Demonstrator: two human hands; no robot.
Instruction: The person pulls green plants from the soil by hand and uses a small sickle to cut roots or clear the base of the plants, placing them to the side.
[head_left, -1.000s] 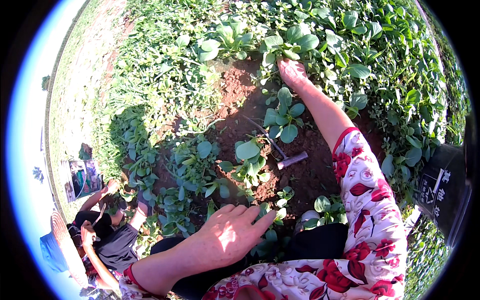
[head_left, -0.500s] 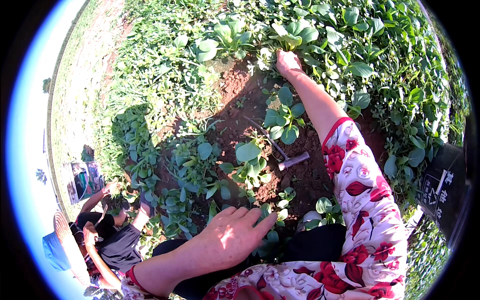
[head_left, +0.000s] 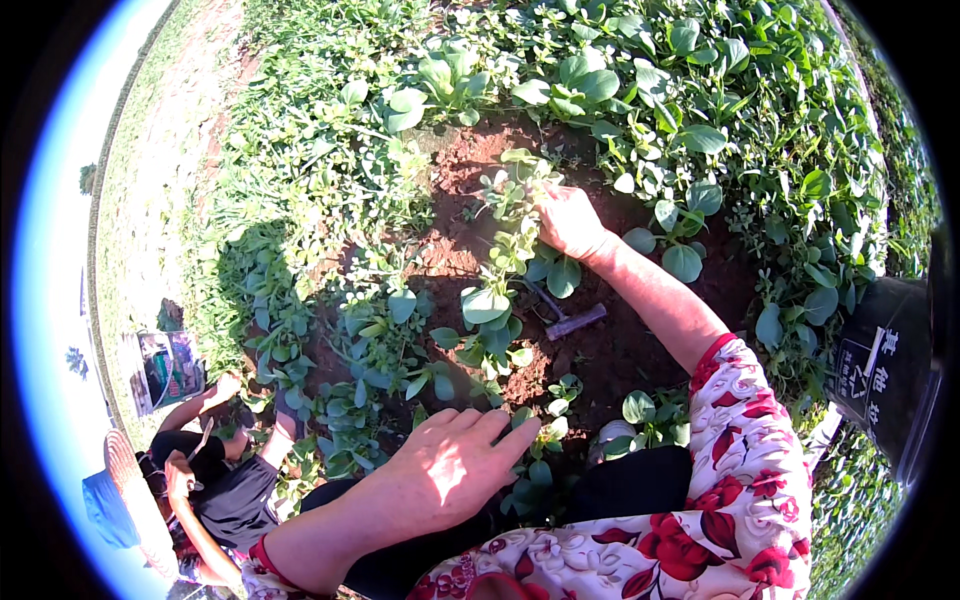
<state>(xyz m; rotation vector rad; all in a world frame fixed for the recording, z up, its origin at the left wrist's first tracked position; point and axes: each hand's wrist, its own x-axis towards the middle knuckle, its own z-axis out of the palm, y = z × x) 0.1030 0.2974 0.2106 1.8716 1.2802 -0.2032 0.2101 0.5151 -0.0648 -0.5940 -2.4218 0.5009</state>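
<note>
Right hand is closed round a leafy green weed stalk over red soil; left hand rests open, holding nothing. Yank carelessly and the round-leaved green seedlings just below could probably uproot too.

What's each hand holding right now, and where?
The right hand grips a leafy weed stem near its top; the left hand rests open, holding nothing.
</note>
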